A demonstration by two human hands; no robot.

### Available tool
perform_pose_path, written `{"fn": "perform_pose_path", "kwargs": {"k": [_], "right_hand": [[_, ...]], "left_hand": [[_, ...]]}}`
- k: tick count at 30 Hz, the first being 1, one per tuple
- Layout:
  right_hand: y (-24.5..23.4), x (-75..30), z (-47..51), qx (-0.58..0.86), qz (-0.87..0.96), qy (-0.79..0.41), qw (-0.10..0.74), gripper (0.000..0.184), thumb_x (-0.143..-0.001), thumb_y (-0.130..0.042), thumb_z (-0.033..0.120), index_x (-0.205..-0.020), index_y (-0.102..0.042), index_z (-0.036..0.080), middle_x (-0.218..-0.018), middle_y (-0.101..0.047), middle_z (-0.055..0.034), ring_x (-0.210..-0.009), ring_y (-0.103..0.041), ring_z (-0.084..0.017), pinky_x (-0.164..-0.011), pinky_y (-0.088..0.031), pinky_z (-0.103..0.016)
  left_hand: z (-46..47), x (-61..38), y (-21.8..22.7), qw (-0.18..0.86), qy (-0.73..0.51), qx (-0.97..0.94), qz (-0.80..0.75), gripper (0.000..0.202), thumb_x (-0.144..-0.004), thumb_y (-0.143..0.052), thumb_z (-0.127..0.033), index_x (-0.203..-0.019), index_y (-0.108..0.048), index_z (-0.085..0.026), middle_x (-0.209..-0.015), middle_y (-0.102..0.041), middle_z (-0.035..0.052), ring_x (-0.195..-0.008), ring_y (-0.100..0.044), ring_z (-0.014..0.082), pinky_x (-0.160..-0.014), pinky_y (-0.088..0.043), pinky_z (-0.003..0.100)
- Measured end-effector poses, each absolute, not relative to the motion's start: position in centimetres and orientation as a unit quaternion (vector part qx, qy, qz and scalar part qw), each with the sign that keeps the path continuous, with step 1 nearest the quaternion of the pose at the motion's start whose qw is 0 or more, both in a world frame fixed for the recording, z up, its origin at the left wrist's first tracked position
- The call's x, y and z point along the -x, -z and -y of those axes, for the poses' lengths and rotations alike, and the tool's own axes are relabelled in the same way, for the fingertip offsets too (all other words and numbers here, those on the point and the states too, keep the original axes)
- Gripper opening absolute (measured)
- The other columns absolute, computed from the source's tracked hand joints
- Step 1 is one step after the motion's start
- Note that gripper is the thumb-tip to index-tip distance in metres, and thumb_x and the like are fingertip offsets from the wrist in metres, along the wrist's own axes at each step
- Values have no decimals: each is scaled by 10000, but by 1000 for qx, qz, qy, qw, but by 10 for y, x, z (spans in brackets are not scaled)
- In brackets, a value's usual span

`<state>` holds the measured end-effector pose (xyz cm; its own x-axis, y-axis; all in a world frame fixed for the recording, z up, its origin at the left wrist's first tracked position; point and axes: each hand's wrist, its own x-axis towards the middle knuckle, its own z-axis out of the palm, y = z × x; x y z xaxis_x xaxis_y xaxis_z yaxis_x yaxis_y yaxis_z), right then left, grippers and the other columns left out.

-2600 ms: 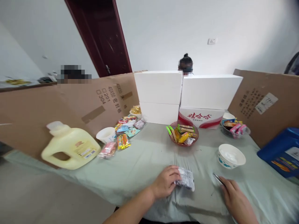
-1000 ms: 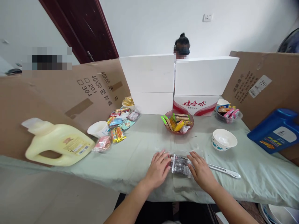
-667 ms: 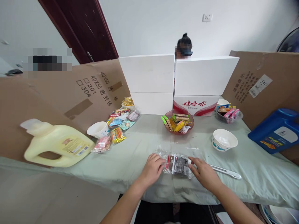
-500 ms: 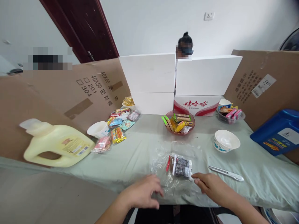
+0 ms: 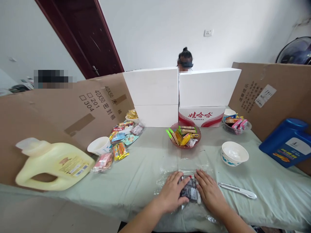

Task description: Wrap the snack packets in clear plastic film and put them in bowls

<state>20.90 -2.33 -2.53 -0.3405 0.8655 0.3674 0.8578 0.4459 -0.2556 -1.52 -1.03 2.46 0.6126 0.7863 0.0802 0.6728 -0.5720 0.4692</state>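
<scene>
A small dark snack packet point(image 5: 190, 191) with pale edges lies on a crumpled clear plastic bag point(image 5: 161, 181) at the near side of the table. My left hand point(image 5: 171, 192) rests over the packet's left side, fingers spread, thumb across its lower left corner. Along its right edge lies my right hand point(image 5: 209, 189), flat, with the fingers stretched forward. A bit of red shows at the packet's top edge; the rest of that red-edged piece is covered. Right of my right hand is a white utility knife point(image 5: 239, 191).
Beyond the bag stands a red glass bowl point(image 5: 199, 142) of snacks. A white bowl point(image 5: 234, 153) is at right, near a blue jug point(image 5: 288, 144). Snack packets point(image 5: 120, 151) and a yellow jug point(image 5: 73, 166) lie left. White boxes point(image 5: 155, 97) stand behind; a person sits beyond them.
Both hands have moved forward onto the bag and come together around the packet, lying flat on and beside it. The camera view has tilted slightly upward.
</scene>
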Motion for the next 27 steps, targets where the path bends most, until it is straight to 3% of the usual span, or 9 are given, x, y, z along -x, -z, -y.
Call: {"fn": "perform_pose_path", "kwargs": {"k": [10,14,17,19,22,25,27], "right_hand": [[23,-209,28,539,820,-5,193,414,-945,-450,373,-1314,-549,214,-1417,-490,-72,-1289,-471,-261,-1012,-442,-449],[26,-210,27,534,820,4,206,412,-928,-479,366,-1307,-555,223,-1405,-504,-67,-1265,-498,-263,-988,-462,-434],[28,-210,27,531,820,7,213,411,-920,-491,354,-1300,-562,215,-1395,-515,-71,-1255,-508,-265,-976,-469,-427],[29,-210,27,532,817,2,220,407,-915,-499,356,-1291,-569,219,-1393,-518,-72,-1252,-509,-269,-977,-466,-430],[30,-210,27,535,814,-8,225,412,-909,-506,356,-1296,-564,227,-1392,-519,-72,-1251,-509,-273,-980,-461,-439],[27,-210,27,537,814,-15,222,412,-910,-502,348,-1299,-563,228,-1390,-522,-71,-1255,-505,-271,-984,-458,-435],[24,-210,27,536,816,-15,217,407,-910,-501,349,-1290,-572,222,-1389,-523,-72,-1254,-506,-271,-987,-457,-432]], "left_hand": [[10,45,-44,234,-62,-830,-502,953,-516,-848,-258,-1378,-446,-322,-1213,-509,87,-1073,-553,308,-946,-458,425],[7,47,-50,268,-37,-834,-481,858,-477,-857,-235,-1264,-524,-313,-1266,-480,64,-1027,-588,277,-884,-491,357],[1,43,-60,302,-44,-839,-450,741,-486,-823,-172,-1171,-566,-285,-1187,-529,44,-959,-602,248,-834,-502,328],[-11,39,-71,323,-99,-834,-435,615,-529,-760,-113,-1102,-593,-259,-1066,-571,24,-921,-601,222,-811,-501,305],[-49,29,-99,311,-277,-793,-444,493,-598,-650,-53,-1057,-599,-223,-1024,-606,28,-942,-596,208,-842,-482,305],[-99,18,-135,308,-432,-704,-471,537,-617,-701,-105,-1125,-551,-190,-1052,-634,51,-952,-606,211,-833,-481,309],[-123,12,-155,345,-472,-650,-486,544,-619,-745,-174,-1120,-536,-162,-990,-650,48,-893,-619,197,-778,-489,289]]}}
